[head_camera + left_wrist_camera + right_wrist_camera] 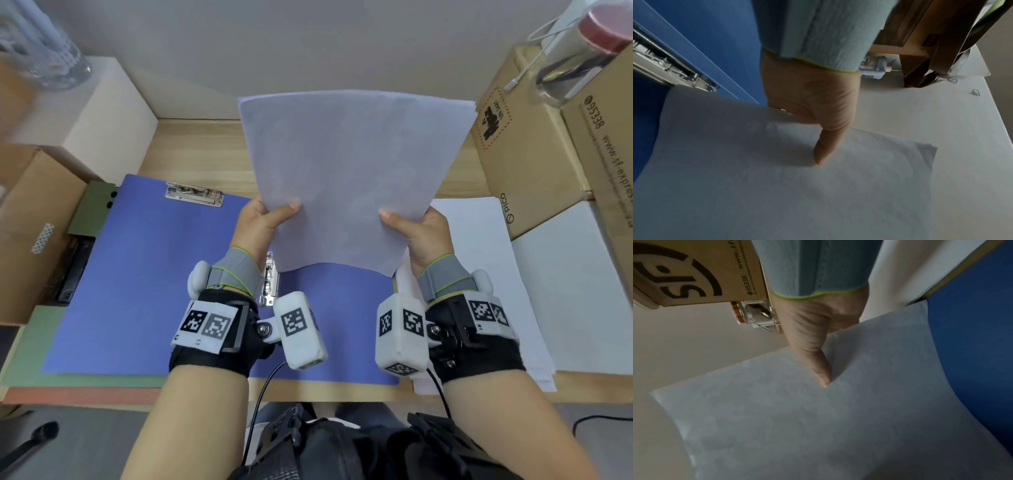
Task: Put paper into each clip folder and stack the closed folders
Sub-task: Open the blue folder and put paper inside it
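Observation:
A thin sheaf of white paper (349,178) is held up in the air over the desk, its top tilted away. My left hand (263,222) pinches its left edge with the thumb on top, and my right hand (416,229) pinches its right edge the same way. Each thumb lies flat on the paper (818,186) (818,426) in the wrist views; the other fingers are hidden behind it. Below lies an open blue clip folder (150,274) with a metal clip (193,194) at its far edge and another clip (270,284) near my left wrist.
A stack of white paper (486,274) lies on the desk at the right. Cardboard boxes (534,154) stand at the right, another box (30,222) at the left. Green and red folder edges (85,383) show under the blue one.

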A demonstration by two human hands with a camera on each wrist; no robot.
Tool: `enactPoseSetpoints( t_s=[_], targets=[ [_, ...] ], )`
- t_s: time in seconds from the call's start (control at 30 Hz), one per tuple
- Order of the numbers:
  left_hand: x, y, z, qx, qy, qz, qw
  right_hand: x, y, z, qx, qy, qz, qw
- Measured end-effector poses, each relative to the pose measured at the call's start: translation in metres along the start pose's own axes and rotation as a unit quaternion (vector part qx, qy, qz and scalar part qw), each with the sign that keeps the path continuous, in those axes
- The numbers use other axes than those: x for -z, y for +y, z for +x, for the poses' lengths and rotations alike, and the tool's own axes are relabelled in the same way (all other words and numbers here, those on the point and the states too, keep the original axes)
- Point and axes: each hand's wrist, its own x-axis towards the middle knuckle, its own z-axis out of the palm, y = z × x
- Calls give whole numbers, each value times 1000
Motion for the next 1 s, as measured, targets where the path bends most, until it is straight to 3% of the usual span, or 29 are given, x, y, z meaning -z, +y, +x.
enactPoseSetpoints(
  t_s=[0.37,0.57,0.67,0.87,1.0],
  targets=[
    [6,-8,-4,15,-1,11,1000,-2,5,-5,7,13,-49,999],
    [5,0,-2,37,-7,25,999,-5,-3,-6,72,52,-166,982],
    [7,-2,2,80,-13,69,994,-3,6,-4,52,54,-215,974],
    [26,-21,16,217,-1,250,944,7,37,-15,-55,44,-242,968],
    [52,-37,17,230,-28,379,896,15,59,-20,-129,49,-255,957]
  ],
)
